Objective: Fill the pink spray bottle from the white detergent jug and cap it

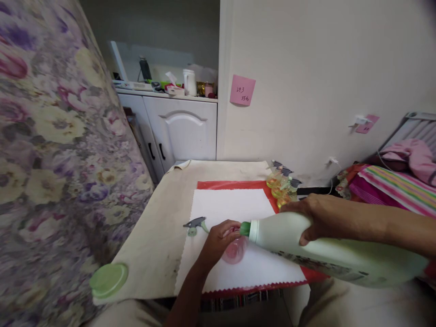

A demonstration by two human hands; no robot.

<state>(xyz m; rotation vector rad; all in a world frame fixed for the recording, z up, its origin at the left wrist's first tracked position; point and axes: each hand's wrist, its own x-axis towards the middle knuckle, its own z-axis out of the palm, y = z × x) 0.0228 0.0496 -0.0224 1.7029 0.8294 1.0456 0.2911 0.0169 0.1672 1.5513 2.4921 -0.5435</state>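
Note:
My right hand grips a large pale green jug tipped on its side, its green spout pointing left. Below the spout stands a small clear pink bottle on a white sheet. My left hand is closed around the upper part of this bottle, right by the spout. Whether liquid is flowing cannot be made out. Left of that hand lies a grey and green spray-nozzle head. A light green cap rests at the table's front left corner.
Several spray bottles with yellow liquid stand at the table's back right. A red sheet lies under the white one on a beige cloth. A floral curtain hangs at left; a bed is at right.

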